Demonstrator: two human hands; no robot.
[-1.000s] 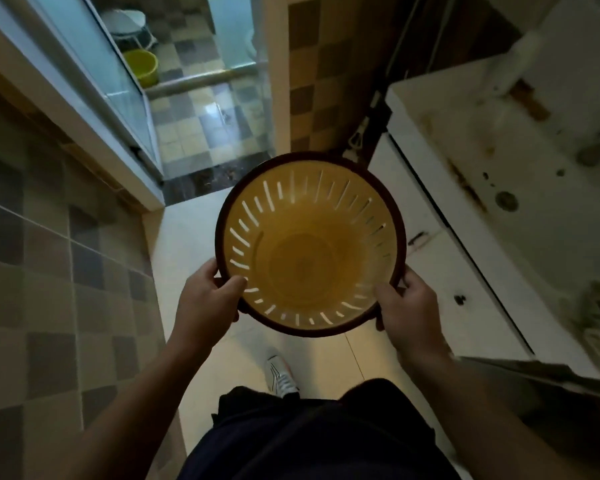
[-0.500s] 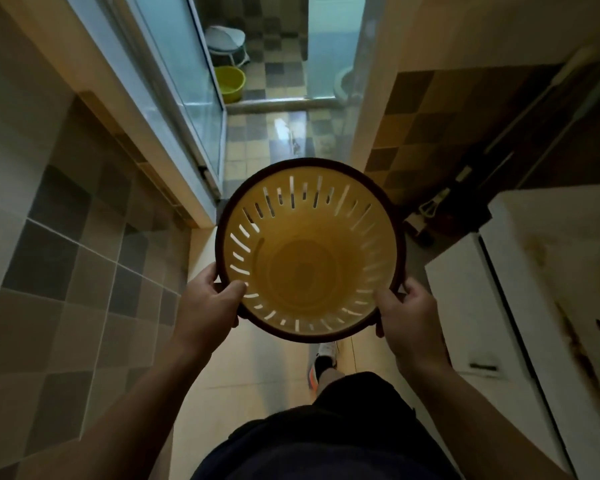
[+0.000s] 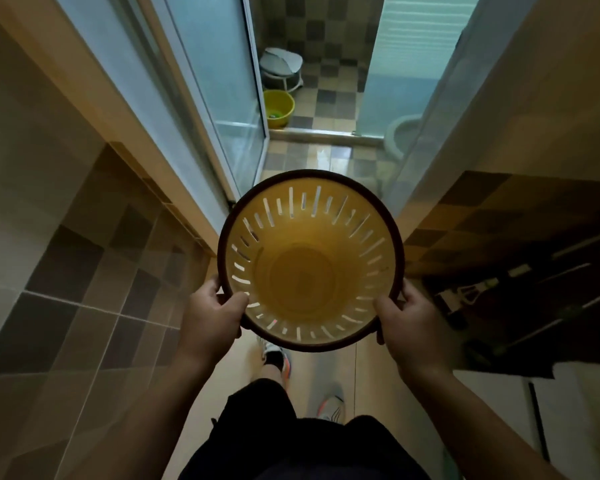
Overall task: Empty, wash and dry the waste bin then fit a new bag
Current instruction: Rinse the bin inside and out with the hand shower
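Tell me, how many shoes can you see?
2. One shoe is on the floor just below the bin, partly hidden by its rim. The other shoe is lower and to the right, near the dark shorts.

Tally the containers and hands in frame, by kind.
Yellow slotted plastic waste bin with dark rim: 1
Yellow-green plastic bucket on the bathroom floor: 1
Grey lidded pedal bin on the bathroom floor: 1
Hands gripping the waste bin rim, left hand and right hand: 2
Total: 5
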